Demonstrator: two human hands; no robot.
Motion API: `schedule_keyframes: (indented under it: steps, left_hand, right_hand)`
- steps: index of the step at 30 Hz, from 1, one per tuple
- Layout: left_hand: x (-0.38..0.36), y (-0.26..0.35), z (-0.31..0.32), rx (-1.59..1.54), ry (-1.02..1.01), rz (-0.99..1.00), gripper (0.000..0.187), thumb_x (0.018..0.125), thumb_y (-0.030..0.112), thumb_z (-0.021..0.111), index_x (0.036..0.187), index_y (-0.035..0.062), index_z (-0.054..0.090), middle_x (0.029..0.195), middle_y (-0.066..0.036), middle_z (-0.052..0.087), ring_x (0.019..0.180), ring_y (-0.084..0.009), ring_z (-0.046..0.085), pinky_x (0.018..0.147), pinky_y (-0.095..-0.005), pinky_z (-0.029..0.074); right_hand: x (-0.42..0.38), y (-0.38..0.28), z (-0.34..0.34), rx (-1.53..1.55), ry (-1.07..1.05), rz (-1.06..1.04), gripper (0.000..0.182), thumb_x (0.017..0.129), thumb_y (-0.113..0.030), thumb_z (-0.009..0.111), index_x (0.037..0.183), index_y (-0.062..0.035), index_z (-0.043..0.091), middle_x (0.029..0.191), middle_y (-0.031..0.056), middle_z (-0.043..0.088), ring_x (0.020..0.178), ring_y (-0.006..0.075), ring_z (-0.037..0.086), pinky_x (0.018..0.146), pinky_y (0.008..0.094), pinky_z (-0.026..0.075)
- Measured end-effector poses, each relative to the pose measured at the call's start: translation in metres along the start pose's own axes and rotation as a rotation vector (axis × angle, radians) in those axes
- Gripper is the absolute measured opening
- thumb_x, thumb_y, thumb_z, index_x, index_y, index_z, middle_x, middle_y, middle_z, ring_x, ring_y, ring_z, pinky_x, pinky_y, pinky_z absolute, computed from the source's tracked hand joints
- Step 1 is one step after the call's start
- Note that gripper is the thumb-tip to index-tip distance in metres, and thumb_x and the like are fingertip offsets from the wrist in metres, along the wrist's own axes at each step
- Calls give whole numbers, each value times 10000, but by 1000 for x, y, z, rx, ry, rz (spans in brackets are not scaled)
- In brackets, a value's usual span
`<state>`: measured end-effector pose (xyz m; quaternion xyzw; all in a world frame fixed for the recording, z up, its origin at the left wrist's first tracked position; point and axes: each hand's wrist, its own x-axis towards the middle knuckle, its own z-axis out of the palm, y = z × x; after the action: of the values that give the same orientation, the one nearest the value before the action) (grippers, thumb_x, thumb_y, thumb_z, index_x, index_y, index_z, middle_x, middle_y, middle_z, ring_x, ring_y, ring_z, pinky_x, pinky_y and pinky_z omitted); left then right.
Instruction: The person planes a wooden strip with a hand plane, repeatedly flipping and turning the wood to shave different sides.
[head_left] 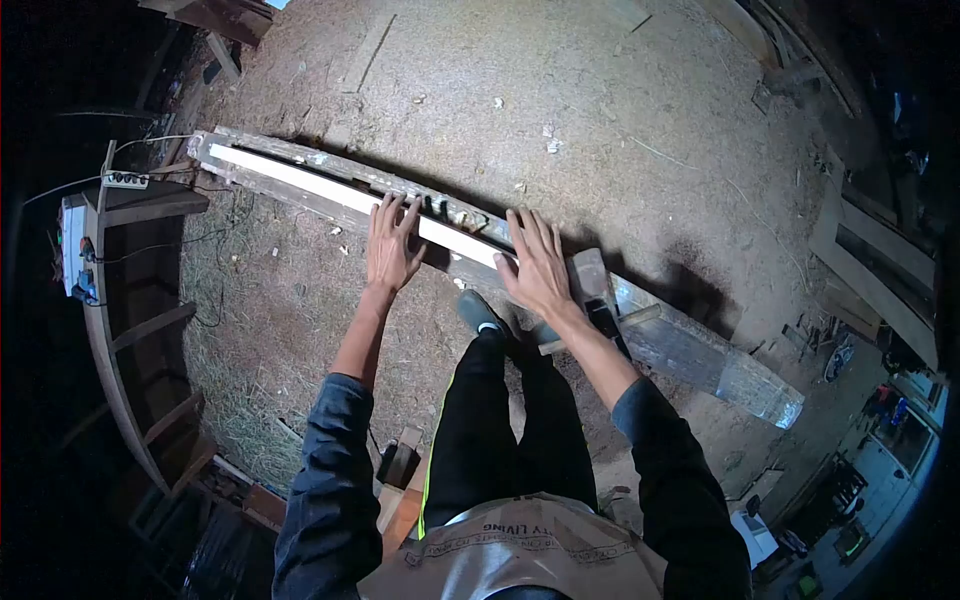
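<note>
A long, pale wooden strip (300, 180) lies along a weathered plank bench (680, 340) that runs from upper left to lower right. My left hand (388, 248) rests across the strip near its middle, its fingers stretched out and its thumb apart. Near the strip's right end is my right hand (536, 268), fingers extended over the bench and thumb beside the strip. Neither hand is wrapped round anything. Just right of my right hand, a wooden block tool with a crosswise handle, apparently a hand plane (590, 275), sits on the bench, partly hidden by my forearm.
Wood shavings (552, 145) dot the dirt floor. At left stand a wooden frame (105, 330) and a power strip (126, 181) with cables. Boards (875, 255) lean at right. My boot (482, 312) stands close to the bench, and wood blocks (400, 460) lie by my legs.
</note>
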<state>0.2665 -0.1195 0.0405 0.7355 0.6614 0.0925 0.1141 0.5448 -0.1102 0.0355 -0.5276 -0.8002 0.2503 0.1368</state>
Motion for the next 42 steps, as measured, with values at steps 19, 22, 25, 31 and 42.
schedule_keyframes:
  steps: [19, 22, 25, 31, 42]
  left_hand:
    - [43, -172, -25, 205, 154, -75, 243, 876, 131, 644, 1118, 110, 668, 1239, -118, 615, 1341, -337, 457, 1177, -486, 317]
    - [46, -178, -29, 248, 121, -15, 205, 841, 129, 660, 1046, 109, 655, 1115, -89, 623, 1235, -318, 512, 1137, -456, 367]
    - [49, -181, -37, 151, 115, 28, 189, 827, 139, 659, 1013, 115, 645, 1027, -73, 604, 1112, -296, 537, 1063, -421, 426]
    - [50, -188, -38, 163, 67, 88, 162, 862, 161, 628, 1016, 111, 634, 989, -61, 571, 1017, -277, 528, 951, -396, 465]
    - [61, -179, -31, 108, -80, 97, 421, 681, 245, 817, 1024, 96, 624, 1026, -75, 608, 1079, -274, 562, 998, -411, 418]
  right_hand:
    - [77, -68, 53, -118, -325, -139, 536, 856, -165, 740, 1306, -50, 472, 1009, 236, 693, 845, 423, 709, 728, 491, 596]
    - [77, -66, 53, -87, -326, -146, 527, 858, -154, 747, 1296, -38, 477, 1021, 250, 690, 850, 427, 711, 740, 501, 595]
    - [77, -70, 48, -109, -322, -162, 531, 858, -144, 744, 1303, -31, 477, 1017, 254, 688, 833, 428, 711, 728, 499, 595]
    - [81, -62, 50, -25, -356, -162, 522, 857, -142, 738, 1303, -27, 494, 1077, 255, 680, 888, 434, 699, 761, 478, 581]
    - [56, -15, 31, -84, -359, -111, 579, 843, -191, 746, 1356, -89, 499, 1054, 233, 687, 866, 427, 693, 747, 495, 561]
